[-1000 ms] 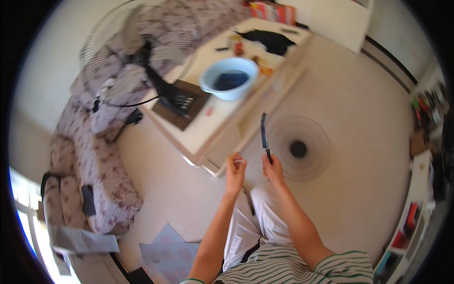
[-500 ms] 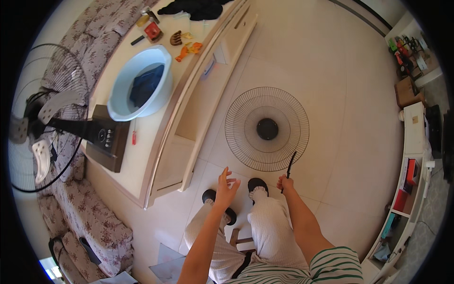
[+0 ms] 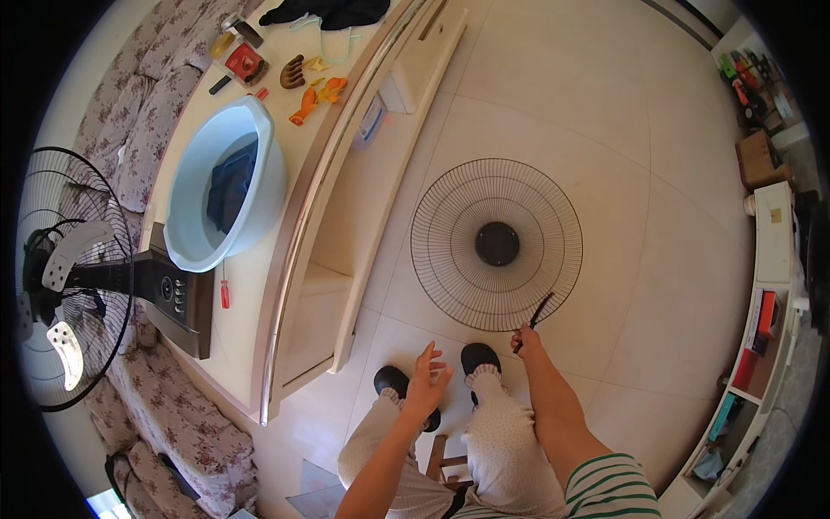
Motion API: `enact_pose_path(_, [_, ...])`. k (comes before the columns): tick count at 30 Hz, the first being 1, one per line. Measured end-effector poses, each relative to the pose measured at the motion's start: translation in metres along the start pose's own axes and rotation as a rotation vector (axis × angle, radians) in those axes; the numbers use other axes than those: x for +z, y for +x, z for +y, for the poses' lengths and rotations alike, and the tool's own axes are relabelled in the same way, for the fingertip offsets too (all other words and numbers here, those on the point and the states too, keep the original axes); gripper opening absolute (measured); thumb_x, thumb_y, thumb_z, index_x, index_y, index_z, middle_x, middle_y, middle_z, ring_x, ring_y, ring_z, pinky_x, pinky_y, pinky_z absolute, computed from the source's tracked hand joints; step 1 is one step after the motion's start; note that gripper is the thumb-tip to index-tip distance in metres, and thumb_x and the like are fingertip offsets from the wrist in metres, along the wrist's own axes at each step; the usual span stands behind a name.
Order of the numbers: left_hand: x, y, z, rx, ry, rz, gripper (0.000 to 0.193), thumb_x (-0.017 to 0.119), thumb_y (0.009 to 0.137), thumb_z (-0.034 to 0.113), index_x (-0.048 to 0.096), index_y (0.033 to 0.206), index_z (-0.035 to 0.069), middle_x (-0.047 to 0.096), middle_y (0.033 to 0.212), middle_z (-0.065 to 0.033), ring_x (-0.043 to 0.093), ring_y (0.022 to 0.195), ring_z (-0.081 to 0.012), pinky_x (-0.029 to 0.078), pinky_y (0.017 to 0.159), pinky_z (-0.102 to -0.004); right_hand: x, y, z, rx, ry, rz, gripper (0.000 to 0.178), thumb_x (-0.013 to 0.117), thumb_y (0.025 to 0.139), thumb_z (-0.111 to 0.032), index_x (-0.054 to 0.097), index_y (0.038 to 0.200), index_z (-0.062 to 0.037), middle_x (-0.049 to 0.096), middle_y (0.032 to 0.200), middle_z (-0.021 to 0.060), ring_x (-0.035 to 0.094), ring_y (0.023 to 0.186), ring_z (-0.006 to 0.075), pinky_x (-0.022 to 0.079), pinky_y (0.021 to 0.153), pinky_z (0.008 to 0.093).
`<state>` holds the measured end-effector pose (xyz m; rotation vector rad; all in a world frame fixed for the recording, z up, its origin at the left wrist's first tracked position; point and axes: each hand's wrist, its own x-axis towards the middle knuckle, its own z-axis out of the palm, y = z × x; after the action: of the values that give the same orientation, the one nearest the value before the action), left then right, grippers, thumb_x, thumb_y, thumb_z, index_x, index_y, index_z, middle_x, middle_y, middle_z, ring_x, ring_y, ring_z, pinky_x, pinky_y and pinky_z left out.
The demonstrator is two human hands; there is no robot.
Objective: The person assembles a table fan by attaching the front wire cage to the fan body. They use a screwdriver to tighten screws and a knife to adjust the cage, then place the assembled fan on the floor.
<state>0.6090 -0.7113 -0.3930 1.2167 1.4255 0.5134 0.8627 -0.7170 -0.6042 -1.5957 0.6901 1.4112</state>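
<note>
A round black fan grille (image 3: 450,251) with a dark centre disc (image 3: 497,244) lies flat on the tiled floor in front of my feet. My right hand (image 3: 526,338) is closed on the lower end of a thin black stick-like tool (image 3: 542,307), whose exact kind I cannot make out. Its upper part overlaps the grille's near right edge; whether the two touch I cannot tell. My left hand (image 3: 426,383) hangs over my shoes with nothing in it, its fingers apart, short of the grille's near edge.
To the left, a long table (image 3: 246,346) carries a light blue basin (image 3: 186,195) with dark blue cloth (image 3: 232,186), a red screwdriver (image 3: 225,294), a jar (image 3: 245,64) and orange peel (image 3: 304,105). A fan (image 3: 169,290) tilts past its edge toward a flowered sofa (image 3: 169,415). White shelves (image 3: 772,238) stand right.
The view has shifted, so the table and basin sit further left. My left hand is lower and a little further right in view. The black tool stays in my right hand by the grille's rim.
</note>
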Motion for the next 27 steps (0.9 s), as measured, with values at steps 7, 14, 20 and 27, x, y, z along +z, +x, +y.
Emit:
enact_pose_path(7, [-0.006,0.001,0.033,0.266,0.383,0.043,0.058,0.062,0.082,0.014,0.037,0.132,0.001,0.048,0.122,-0.0164,0.052,0.107,-0.0268,0.044,0.088,-0.0355,0.021,-0.061,-0.034,-0.458,-0.305,0.031,0.015,0.054,0.086,-0.016,0.052,0.087,-0.0006,0.053,0.064,0.0071,0.037,0.04,0.0098,0.027,0.034,0.027])
enact_pose_path(14, [0.028,0.008,0.118,0.608,0.654,0.03,0.06,0.067,0.074,0.012,0.042,0.127,0.0,0.047,0.125,-0.0162,0.046,0.115,-0.0325,0.039,0.097,-0.0388,0.031,-0.183,-0.11,-0.621,-0.508,-0.082,0.021,0.056,0.078,-0.01,0.052,0.06,0.0005,0.052,0.053,0.0086,0.039,0.038,0.0095,0.026,0.032,0.0239])
enact_pose_path(20, [0.069,-0.007,0.131,0.687,0.77,0.024,0.063,0.069,0.072,0.017,0.042,0.126,-0.001,0.047,0.125,-0.0169,0.045,0.116,-0.0332,0.038,0.097,-0.0401,0.03,-0.257,-0.142,-0.607,-0.623,-0.031,0.025,0.06,0.074,-0.009,0.05,0.054,0.0028,0.054,0.051,0.0117,0.04,0.036,0.0105,0.025,0.03,0.0255])
enact_pose_path(27, [0.083,-0.067,0.106,0.515,0.587,-0.059,0.043,0.065,0.078,0.018,0.053,0.117,0.006,0.058,0.109,-0.0143,0.054,0.102,-0.0307,0.044,0.085,-0.0393,-0.003,-0.321,-0.107,-0.66,-0.721,-0.187,0.021,0.061,0.069,-0.009,0.052,0.055,0.0037,0.054,0.05,0.0116,0.041,0.035,0.0114,0.026,0.03,0.0264])
